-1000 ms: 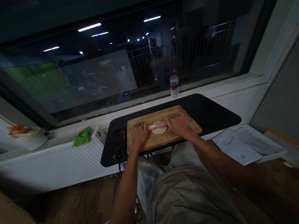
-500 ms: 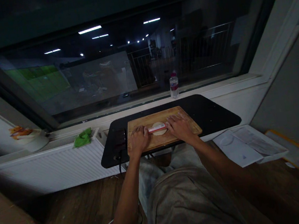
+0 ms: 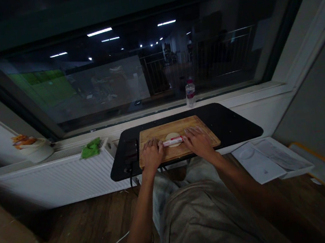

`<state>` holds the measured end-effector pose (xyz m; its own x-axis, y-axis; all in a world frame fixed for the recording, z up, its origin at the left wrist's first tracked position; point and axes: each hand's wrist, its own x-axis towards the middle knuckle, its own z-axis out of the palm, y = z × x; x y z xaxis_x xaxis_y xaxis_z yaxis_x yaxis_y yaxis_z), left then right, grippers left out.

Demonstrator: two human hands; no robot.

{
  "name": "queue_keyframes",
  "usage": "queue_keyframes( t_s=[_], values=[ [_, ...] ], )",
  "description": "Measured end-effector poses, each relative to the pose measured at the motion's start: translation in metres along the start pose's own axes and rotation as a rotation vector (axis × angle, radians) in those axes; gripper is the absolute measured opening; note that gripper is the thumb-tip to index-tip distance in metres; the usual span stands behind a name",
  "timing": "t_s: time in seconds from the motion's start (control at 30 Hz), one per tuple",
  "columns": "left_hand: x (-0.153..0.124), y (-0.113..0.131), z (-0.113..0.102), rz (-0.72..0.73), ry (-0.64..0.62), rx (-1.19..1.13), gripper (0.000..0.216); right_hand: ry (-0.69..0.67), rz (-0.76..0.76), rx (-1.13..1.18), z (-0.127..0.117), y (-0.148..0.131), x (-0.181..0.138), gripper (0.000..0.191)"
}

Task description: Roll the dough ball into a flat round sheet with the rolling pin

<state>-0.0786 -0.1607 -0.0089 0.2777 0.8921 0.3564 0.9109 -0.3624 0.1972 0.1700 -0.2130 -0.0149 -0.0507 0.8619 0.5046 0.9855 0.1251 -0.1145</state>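
A flat round of pale dough [image 3: 172, 136] lies on the wooden cutting board [image 3: 164, 129]. Across it rests a slim rolling pin [image 3: 172, 141], white with red print. My left hand [image 3: 153, 153] is curled over the pin's left end, and my right hand [image 3: 197, 140] covers its right end with the fingers reaching forward onto the board. Both ends of the pin are hidden beneath my hands. Some white powder, like flour, shows on my right fingers.
The board sits on a black table [image 3: 233, 122] with rounded corners. A dark device with a cable [image 3: 130, 151] is left of the board. A water bottle [image 3: 190, 93] stands on the windowsill. A green cloth [image 3: 91, 148] and a white pot [image 3: 36, 150] are on the radiator [image 3: 66, 177].
The rolling pin has turned, so more of its red print shows, and has shifted slightly toward me over the dough. Both hands moved with it, the right fingers flattening out. The view shifted slightly.
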Motion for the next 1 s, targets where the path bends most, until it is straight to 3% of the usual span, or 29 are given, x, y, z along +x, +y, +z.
queue_keyframes(
  t_s=[0.53, 1.0],
  values=[
    [-0.008, 0.008, 0.012, 0.02, 0.154, -0.03, 0.047, 0.07, 0.015, 0.007, 0.009, 0.006, -0.022, 0.062],
    [0.004, 0.009, 0.005, 0.032, 0.106, 0.024, 0.056, -0.047, 0.025, -0.02, 0.01, 0.012, 0.006, 0.068]
  ],
)
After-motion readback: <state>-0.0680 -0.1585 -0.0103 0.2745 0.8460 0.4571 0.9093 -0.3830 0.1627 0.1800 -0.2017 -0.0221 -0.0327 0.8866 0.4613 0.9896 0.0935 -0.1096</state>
